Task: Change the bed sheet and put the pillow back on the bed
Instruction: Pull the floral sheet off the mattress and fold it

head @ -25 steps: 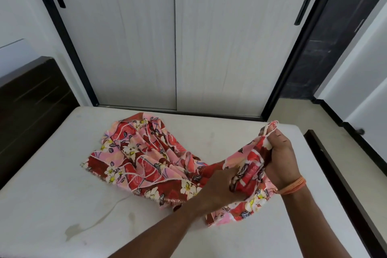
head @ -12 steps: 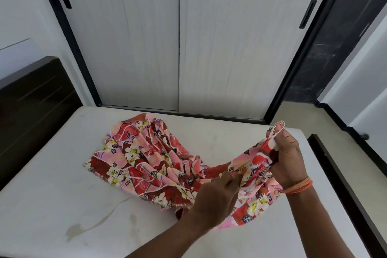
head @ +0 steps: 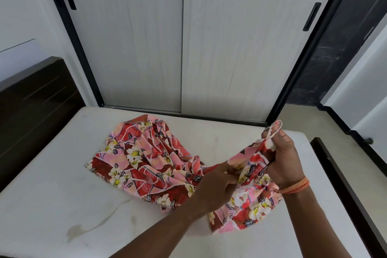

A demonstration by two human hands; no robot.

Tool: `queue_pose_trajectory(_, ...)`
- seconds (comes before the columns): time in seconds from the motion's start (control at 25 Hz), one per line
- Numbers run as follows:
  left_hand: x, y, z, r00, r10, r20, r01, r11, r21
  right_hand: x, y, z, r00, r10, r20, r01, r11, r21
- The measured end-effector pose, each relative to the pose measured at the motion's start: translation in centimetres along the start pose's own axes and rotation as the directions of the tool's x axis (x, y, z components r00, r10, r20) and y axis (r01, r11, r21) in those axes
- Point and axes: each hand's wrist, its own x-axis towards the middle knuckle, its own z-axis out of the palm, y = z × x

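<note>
A red and pink floral bed sheet (head: 144, 159) lies bunched on the bare white mattress (head: 52, 199). Its right end is lifted off the mattress. My right hand (head: 282, 159), with an orange thread on the wrist, grips a bunched edge of the sheet, a corner sticking up above the fingers. My left hand (head: 215, 186) pinches the sheet's edge just left of and below the right hand. No pillow is in view.
A dark wooden headboard (head: 31, 107) stands at the left. White sliding wardrobe doors (head: 182, 37) with black frames rise right behind the bed. A dark bed frame edge (head: 343, 190) runs along the right side, with tan floor (head: 326, 130) beyond it.
Both hands have shifted slightly right and up with the sheet. The left hand has slid along the edge, closer to the right hand.
</note>
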Motion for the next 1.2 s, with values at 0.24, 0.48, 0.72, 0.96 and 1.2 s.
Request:
queue_pose_trajectory(0.24, 1.4, -0.4, -0.4, 0.975, 0.133, -0.180, -0.095, 0.974, 0.207, 0.3, -0.5, -0.2, 1.000, 0.029, -0.003, -0.029, 0.999, 0.039)
queue_pose_trajectory(0.48, 4.1, -0.3, -5.0, 0.923, 0.065, -0.379, 0.026, 0.973, 0.231, 1.6, -1.8, -0.2, 0.992, -0.114, -0.061, 0.112, 0.993, -0.028)
queue_pose_trajectory(0.72, 6.9, -1.6, -11.2, 0.922, 0.058, -0.383, 0.048, 0.964, 0.261, 4.1, -3.5, 1.3, 0.946, -0.251, -0.207, 0.203, 0.953, -0.226)
queue_pose_trajectory(0.96, 4.4, 1.5, -9.9, 0.959, 0.089, -0.270, -0.082, 0.996, 0.037, 6.4, -3.1, 3.2, 0.859, -0.359, -0.365, 0.267, 0.922, -0.279)
queue_pose_trajectory(1.2, 3.6, 3.8, -8.7, 0.991, -0.120, -0.058, 0.093, 0.936, -0.339, 6.0, -2.6, 4.9, 0.887, -0.364, -0.285, 0.269, 0.908, -0.322)
